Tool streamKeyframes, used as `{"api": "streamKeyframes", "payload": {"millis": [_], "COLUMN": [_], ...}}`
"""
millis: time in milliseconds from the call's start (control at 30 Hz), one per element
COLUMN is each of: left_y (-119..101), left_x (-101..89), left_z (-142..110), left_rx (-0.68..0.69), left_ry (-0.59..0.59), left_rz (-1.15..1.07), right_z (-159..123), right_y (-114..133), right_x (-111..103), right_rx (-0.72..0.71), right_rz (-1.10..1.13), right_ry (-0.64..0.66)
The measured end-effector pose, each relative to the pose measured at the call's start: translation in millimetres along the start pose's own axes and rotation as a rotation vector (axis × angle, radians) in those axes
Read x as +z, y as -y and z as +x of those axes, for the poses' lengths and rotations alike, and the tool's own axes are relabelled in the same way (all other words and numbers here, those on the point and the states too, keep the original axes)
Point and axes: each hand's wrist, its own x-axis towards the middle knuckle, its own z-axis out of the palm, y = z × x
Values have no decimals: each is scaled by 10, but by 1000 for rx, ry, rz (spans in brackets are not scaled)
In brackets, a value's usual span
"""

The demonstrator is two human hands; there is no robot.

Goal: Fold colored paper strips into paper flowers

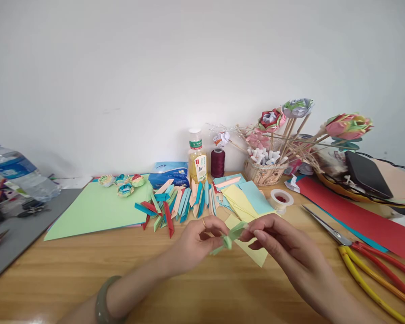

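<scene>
Between my two hands is a small folded piece of light green paper [235, 231], held above the wooden table. My left hand [202, 238] pinches its left end between thumb and fingers. With thumb and fingertips, my right hand [273, 236] grips its right end. Right under the hands lies a yellow paper sheet [256, 252], partly covered by them. Just behind, a row of folded paper strips [185, 198] in blue, peach, green and red is spread out. Yellow paper pieces [238, 202] and a light blue sheet [256, 198] lie beyond my right hand.
Large scissors [344, 240] with yellow and red handles lie at right beside red paper [357, 216]. A tape roll [281, 199], a basket [266, 173], a thread spool [218, 163] and a drink bottle [197, 157] stand behind. Paper flowers [124, 182] sit on green sheets [94, 211].
</scene>
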Motion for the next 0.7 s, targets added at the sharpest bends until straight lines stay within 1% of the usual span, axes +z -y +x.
{"api": "streamKeyframes", "payload": {"millis": [100, 200, 333, 433, 500, 600, 700], "left_y": [3, -33, -131, -180, -185, -163, -138], "left_x": [-22, -35, -14, 23, 41, 42, 32], "left_z": [14, 34, 45, 30, 12, -8, -8], "left_rx": [-25, -69, -121, -211, -245, -215, -193], "left_ry": [17, 29, -1, -22, -37, -58, -48], "left_rz": [-60, -99, -120, -72, -42, -29, -31], "right_z": [48, 97, 115, 110, 113, 126, 133], "right_y": [29, 66, 92, 98, 93, 68, 39], "right_x": [-28, -44, -30, -22, -29, -46, -46], "right_rx": [23, 50, 51, 18, -6, -53, -147], "right_rz": [-12, -60, -161, -209, -270, -395, -490], "right_ry": [11, 62, 134, 168, 171, 185, 216]}}
